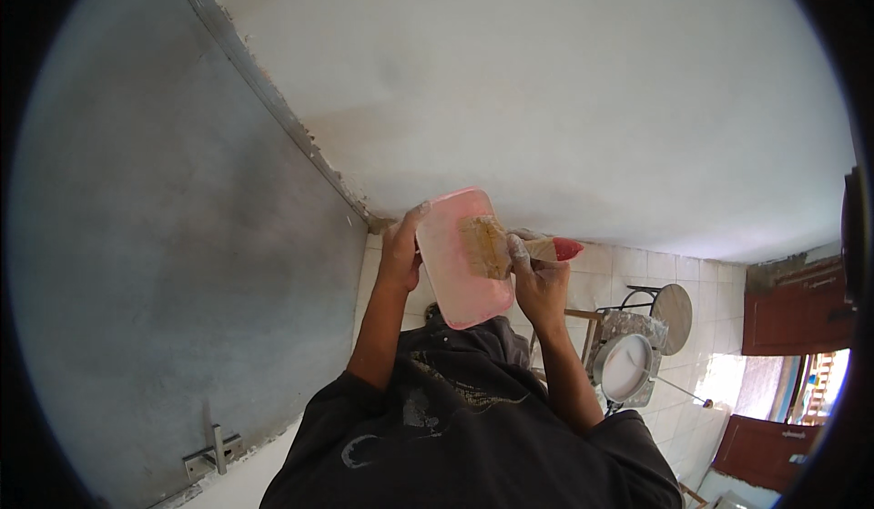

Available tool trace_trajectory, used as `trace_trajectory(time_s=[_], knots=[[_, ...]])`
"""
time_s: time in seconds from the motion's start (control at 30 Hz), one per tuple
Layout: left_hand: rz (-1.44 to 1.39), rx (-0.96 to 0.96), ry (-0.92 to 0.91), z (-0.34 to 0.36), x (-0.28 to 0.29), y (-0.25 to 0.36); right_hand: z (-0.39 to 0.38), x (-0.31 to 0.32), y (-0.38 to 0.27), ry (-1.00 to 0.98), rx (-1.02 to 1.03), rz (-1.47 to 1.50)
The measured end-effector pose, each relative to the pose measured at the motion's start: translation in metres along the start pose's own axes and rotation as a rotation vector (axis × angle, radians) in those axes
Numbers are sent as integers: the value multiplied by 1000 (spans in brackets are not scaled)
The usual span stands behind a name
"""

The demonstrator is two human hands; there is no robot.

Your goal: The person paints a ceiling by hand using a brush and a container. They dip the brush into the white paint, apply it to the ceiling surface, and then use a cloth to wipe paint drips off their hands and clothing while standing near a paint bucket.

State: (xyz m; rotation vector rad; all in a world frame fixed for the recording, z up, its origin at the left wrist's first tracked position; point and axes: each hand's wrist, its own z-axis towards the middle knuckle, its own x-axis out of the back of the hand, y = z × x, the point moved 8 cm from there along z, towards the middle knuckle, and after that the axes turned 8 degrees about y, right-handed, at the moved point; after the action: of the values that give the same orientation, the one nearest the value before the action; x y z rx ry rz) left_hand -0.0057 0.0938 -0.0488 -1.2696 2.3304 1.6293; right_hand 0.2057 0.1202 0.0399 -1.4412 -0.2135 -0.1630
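My left hand (403, 249) grips the left edge of a pink, rounded rectangular plastic container (451, 290), smeared with white. In my right hand (539, 281) is a wide paintbrush (487, 245) with a red-tipped handle (566, 249); its pale, yellowish head lies over the container's right half. My right fingers are closed round the brush, just beside the container. Whether the bristles touch the inside is hard to tell.
A pale wall (564, 99) rises ahead; a grey door (173, 263) with a metal handle (218, 450) stands at left. At right are a round stool (674, 318), a spattered stand (646, 327) bearing a bucket of white liquid (625, 363), tiled floor, and wooden panels (787, 313).
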Motion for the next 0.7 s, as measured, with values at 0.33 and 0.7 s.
trace_trajectory(time_s=[0.33,0.7], knots=[[159,-201,-444,-48,-23,16,-1,14,4,79,-115,89],[36,-211,-371,-33,-6,-5,-15,10,-77,-63,543,-274]])
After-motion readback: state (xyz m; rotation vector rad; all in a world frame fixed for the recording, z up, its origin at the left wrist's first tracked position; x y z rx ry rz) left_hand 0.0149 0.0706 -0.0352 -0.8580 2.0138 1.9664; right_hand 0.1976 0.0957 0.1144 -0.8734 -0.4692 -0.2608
